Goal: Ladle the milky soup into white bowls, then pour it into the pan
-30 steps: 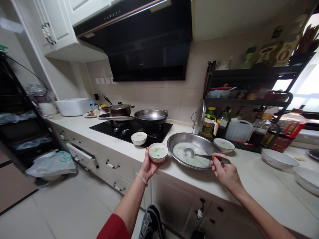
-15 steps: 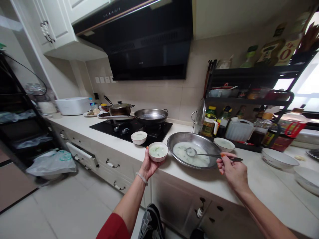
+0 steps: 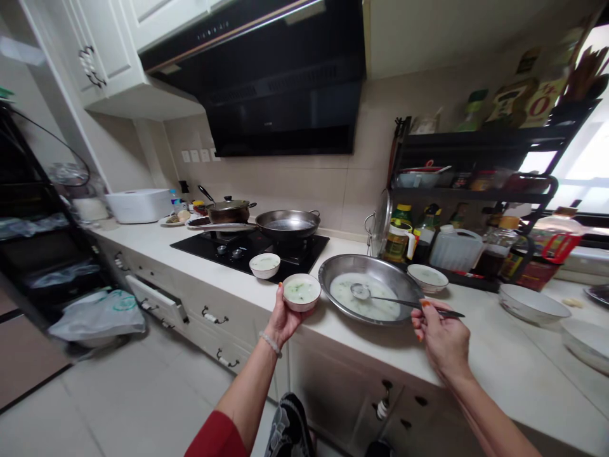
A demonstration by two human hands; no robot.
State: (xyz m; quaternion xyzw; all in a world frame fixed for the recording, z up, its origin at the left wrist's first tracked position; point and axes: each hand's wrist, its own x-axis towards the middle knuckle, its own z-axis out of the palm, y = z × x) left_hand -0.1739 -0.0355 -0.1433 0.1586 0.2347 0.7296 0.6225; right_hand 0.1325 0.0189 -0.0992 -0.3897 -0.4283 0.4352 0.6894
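Observation:
My left hand [image 3: 287,320] is wrapped round the side and underside of a small white bowl [image 3: 302,292] filled with pale soup and green bits. Just right of that bowl stands a wide metal basin [image 3: 328,298] of the same milky soup. My right hand [image 3: 442,336] grips the dark handle of a ladle [image 3: 394,299], whose round head lies at the soup's surface in the basin. Another filled bowl [image 3: 264,266] sits by the hob's front edge, and a third soup bowl [image 3: 427,278] stands behind the basin on its right.
On the black hob [image 3: 228,254] are a frying pan [image 3: 288,223] and a lidded pot [image 3: 229,211]. A rack [image 3: 476,193] of bottles and jars stands at the back right. White bowls [image 3: 533,304] rest on the right counter. A drawer [image 3: 157,298] juts out at left.
The ladle's head has shifted slightly left in the basin, and my right hand has moved a little left with it. My left hand and its bowl stay nearly in place.

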